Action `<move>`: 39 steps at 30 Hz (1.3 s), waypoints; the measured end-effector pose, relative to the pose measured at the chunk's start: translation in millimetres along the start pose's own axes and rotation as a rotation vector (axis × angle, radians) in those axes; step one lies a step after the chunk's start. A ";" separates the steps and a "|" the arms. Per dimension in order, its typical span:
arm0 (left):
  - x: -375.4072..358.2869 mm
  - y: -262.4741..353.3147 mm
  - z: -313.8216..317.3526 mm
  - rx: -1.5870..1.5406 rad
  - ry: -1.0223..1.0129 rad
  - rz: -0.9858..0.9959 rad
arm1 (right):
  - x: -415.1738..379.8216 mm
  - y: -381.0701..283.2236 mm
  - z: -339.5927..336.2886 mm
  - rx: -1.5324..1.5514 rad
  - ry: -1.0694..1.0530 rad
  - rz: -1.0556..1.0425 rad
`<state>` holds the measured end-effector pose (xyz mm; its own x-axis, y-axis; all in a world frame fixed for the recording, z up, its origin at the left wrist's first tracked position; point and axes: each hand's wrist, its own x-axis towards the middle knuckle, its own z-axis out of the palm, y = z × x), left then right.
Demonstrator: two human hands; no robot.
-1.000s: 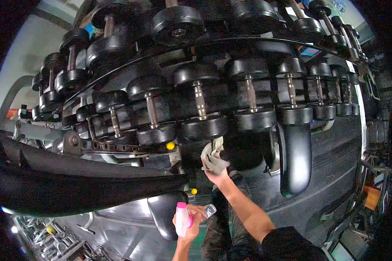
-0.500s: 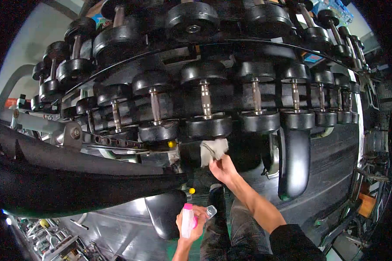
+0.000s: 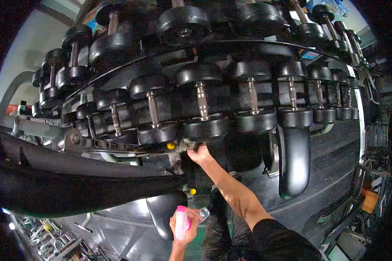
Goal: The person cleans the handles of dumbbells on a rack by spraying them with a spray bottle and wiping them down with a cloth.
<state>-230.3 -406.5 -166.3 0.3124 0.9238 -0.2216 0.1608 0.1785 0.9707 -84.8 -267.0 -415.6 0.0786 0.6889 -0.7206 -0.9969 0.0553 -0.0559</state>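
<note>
My left hand is wrapped around a spray bottle with a pink and white head, low in the view; its clear part pokes out to the right of my fingers. My right hand reaches forward, closed on a light-coloured cloth. The cloth lies right at the lower front edge of a black dumbbell in the lower row and is partly hidden by that hand. To the left of it is another dumbbell with a grey handle.
Two rows of black dumbbells rest on a rack. A padded bench stretches along the left, with a yellow knob near its end. An upright black pad stands at the right. Gym machines line both sides.
My right hand has moved left and slightly forward with the cloth, toward the gap between two dumbbell heads. My left hand with the spray bottle has shifted slightly left.
</note>
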 end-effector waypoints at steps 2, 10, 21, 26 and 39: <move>-1.4 9.8 2.4 0.012 -0.005 0.021 | -25.8 -8.7 6.9 -0.300 -0.216 0.158; -8.2 75.7 -11.7 0.112 -0.105 0.127 | -184.9 -105.2 48.8 -0.280 -0.091 -0.019; -57.2 165.2 -15.9 -0.067 -0.077 0.127 | -365.7 -158.9 80.3 -0.465 -0.185 -0.025; -79.9 175.0 -7.0 -0.104 -0.162 0.100 | -419.5 -172.6 89.8 -0.350 -0.186 -0.130; -96.8 221.1 38.7 -0.166 -0.096 0.215 | -486.3 -223.0 61.4 -0.682 -0.071 -0.437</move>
<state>-188.8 -469.5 66.3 0.4107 0.9117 -0.0092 -0.0717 0.0424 0.9965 99.3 -570.0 -10.3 0.4378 0.7527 -0.4917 -0.6559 -0.1068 -0.7473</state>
